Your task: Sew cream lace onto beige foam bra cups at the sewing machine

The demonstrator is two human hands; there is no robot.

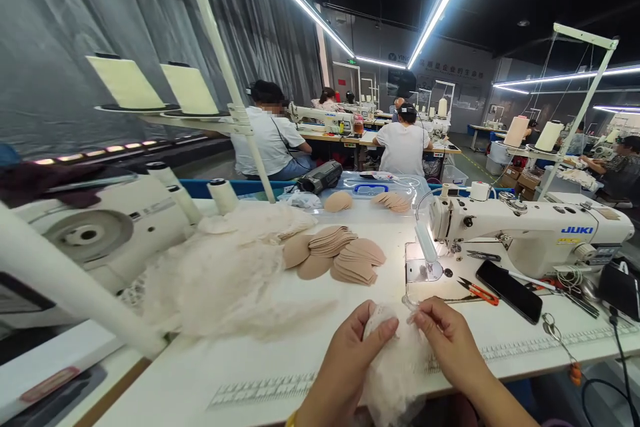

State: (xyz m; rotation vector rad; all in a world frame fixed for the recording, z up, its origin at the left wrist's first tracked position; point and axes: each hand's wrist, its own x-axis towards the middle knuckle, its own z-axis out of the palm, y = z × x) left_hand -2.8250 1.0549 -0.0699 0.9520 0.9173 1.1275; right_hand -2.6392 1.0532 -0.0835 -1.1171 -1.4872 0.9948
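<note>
A piece of sheer off-white lace fabric (395, 367) hangs between my two hands at the front edge of the table. My left hand (350, 350) is closed on its left side, thumb on top. The fingertips of my right hand (445, 337) pinch the upper right edge of the same fabric. Just beyond them is the lit needle area of a white sewing machine (530, 227). A heap of similar lace (215, 273) lies to the left. Stacks of beige oval pads (357, 260) sit between the heap and the machine.
Orange-handled thread snips (479, 291), a black phone (510, 290) and a key ring (553, 325) lie at the right. A printed ruler strip (260, 390) runs along the table front. Behind stands a clear plastic box (360, 213) with more pads; thread cones (193, 90) and seated co-workers (405, 143) are farther off.
</note>
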